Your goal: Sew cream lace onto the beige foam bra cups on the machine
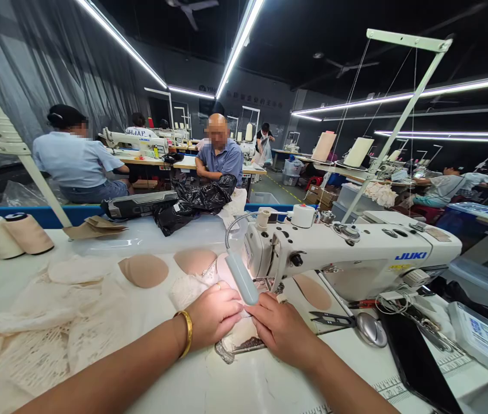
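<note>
A pale pink lace fabric piece (pixel 185 289) lies at the needle area of a white JUKI sewing machine (pixel 368 253). My left hand (pixel 215 315), wearing a gold bangle and a ring, has its fingers pressed together on the fabric, left of the presser foot. My right hand (pixel 284 329) pinches the fabric's edge in front of the needle, its fingertips almost meeting the left ones. A grey lamp head (pixel 242 279) on a bendable neck hides part of the stitching spot. Beige moulded bra cups (pixel 143 271) rest on the table behind and beside my hands.
Cream lace pieces (pixel 41 328) cover the left of the table. Thread snips (pixel 332 319), a silver round dish (pixel 371 329) and a black phone (pixel 416 362) lie at right. Thread cones (pixel 28 233) stand far left. A black plastic bag (pixel 200 201) sits beyond; people work behind.
</note>
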Demonstrator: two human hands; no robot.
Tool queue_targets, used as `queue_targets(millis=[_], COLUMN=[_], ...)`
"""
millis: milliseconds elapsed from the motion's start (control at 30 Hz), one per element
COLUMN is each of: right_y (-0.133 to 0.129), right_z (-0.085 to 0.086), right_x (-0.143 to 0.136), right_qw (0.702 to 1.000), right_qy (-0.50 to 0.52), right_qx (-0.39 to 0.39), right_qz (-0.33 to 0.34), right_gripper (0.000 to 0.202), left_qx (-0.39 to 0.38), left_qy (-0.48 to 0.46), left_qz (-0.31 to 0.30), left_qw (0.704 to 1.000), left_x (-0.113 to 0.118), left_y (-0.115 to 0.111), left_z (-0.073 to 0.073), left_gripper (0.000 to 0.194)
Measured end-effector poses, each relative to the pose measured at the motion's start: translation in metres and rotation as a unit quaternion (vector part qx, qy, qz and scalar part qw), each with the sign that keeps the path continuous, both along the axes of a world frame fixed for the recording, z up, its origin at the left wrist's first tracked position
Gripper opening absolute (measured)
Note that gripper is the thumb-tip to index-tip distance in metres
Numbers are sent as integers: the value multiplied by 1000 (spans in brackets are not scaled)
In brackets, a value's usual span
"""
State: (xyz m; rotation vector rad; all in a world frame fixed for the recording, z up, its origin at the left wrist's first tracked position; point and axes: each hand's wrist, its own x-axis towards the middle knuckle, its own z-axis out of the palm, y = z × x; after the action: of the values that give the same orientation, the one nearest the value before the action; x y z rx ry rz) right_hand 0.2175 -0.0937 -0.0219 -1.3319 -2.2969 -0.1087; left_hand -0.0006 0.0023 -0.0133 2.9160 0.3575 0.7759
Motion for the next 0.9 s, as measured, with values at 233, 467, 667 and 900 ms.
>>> queue_targets(millis=[233,467,667,900], right_y=[-1,0,2,-10], right_z=[-1,-1,-7,4], right_x=[2,4,5,-12], right_qw=[1000,999,997,977], right_qy=[4,42,68,188], right_qx=[-1,-6,-19,-103], right_qz=[2,-7,-7,-2], right_gripper=[28,26,27,22], left_qx=[-4,-7,-32,-101], left_qy=[23,47,40,-16], left_qz=[8,38,101,129], left_qw=[1000,998,994,986], left_x=[0,4,9,-15], left_y=[-4,-3,-10,-12], left_z=[9,7,9,7], left_gripper=[23,27,18,21])
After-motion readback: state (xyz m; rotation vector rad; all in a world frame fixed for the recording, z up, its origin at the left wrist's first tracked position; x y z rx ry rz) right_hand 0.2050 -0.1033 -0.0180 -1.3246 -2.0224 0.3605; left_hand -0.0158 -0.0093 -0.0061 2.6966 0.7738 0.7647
